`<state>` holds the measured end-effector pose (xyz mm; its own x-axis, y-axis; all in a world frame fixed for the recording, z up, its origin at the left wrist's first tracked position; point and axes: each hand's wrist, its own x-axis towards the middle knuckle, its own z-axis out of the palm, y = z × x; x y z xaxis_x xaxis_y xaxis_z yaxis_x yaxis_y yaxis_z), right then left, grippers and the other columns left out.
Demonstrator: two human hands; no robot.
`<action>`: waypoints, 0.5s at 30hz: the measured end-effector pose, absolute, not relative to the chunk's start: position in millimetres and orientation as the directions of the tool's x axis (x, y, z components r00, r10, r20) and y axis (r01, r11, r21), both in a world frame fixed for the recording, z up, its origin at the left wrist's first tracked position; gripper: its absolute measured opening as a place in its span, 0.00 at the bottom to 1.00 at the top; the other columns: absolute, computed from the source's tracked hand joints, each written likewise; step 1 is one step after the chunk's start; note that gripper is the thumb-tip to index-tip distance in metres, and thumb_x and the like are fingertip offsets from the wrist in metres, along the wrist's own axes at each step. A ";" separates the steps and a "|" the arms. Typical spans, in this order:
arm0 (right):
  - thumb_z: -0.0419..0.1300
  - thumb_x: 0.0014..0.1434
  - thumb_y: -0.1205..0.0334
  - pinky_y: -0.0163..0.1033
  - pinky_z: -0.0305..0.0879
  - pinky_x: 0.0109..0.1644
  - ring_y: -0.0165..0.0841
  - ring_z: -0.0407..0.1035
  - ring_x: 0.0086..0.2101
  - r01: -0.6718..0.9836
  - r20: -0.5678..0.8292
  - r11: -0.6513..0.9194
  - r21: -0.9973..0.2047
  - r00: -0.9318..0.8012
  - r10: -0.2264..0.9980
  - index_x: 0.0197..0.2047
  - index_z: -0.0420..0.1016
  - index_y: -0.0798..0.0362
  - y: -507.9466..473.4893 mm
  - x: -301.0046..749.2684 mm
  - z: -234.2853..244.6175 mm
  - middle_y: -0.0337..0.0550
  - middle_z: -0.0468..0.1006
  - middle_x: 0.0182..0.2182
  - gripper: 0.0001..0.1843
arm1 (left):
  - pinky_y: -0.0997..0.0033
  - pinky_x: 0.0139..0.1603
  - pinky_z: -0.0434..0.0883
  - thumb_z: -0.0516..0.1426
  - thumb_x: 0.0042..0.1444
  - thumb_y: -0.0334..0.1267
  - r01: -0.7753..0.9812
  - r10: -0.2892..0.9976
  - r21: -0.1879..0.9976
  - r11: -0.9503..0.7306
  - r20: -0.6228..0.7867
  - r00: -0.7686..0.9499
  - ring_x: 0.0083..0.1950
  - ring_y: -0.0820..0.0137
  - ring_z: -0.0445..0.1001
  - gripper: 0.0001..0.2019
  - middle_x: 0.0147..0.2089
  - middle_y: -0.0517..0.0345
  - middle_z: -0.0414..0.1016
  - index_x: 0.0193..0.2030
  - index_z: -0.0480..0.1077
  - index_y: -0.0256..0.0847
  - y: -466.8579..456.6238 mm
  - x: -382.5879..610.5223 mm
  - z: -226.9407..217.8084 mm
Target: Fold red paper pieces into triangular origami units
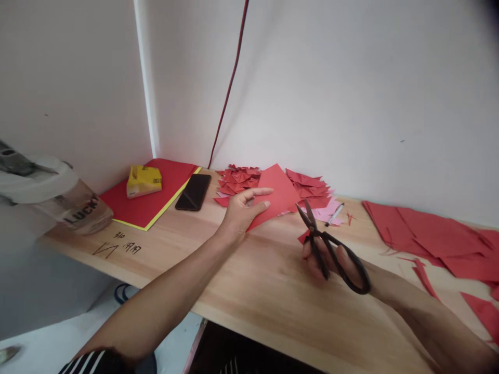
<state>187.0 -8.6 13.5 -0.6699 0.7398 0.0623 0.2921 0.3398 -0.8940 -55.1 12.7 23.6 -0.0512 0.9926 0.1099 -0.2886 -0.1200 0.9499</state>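
Center frame: your left fingers (259, 192) pinch red sheet (278, 187); right fingers (348, 264) grip scissors (313, 227), blades (311, 213) parted. Careless swing could nick your left fingers.

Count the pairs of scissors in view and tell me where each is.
1. The black scissors are in the right hand, blades open, to the right of the red sheet in the left hand. Others could be hidden.
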 end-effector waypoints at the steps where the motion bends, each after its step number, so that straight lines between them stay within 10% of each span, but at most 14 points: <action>1: 0.34 0.61 0.30 0.38 0.60 0.24 0.31 0.62 0.20 0.226 0.032 0.265 -0.937 -0.701 0.712 0.41 0.67 0.51 -7.8 188.9 6.0 0.40 0.69 0.21 0.36 | 0.65 0.49 0.70 0.65 0.46 0.34 -0.297 0.992 0.947 -0.120 0.107 -0.058 0.46 0.66 0.75 0.18 0.49 0.51 0.77 0.46 0.76 0.39 12.5 -55.2 24.2; 15: 0.47 0.56 0.28 0.36 0.54 0.24 0.31 0.61 0.22 0.316 -0.135 0.124 -0.941 -0.684 0.717 0.41 0.71 0.54 -8.9 198.6 6.7 0.41 0.70 0.21 0.36 | 0.69 0.44 0.71 0.65 0.46 0.32 -0.246 0.999 0.969 -0.022 0.032 0.035 0.42 0.69 0.75 0.17 0.46 0.51 0.78 0.45 0.77 0.39 4.9 -41.9 16.3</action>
<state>198.6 -8.9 6.7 -0.6840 0.7168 -0.1353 0.3157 0.1237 -0.9407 -41.9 4.9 16.3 0.0347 0.9989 0.0318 -0.2461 -0.0222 0.9690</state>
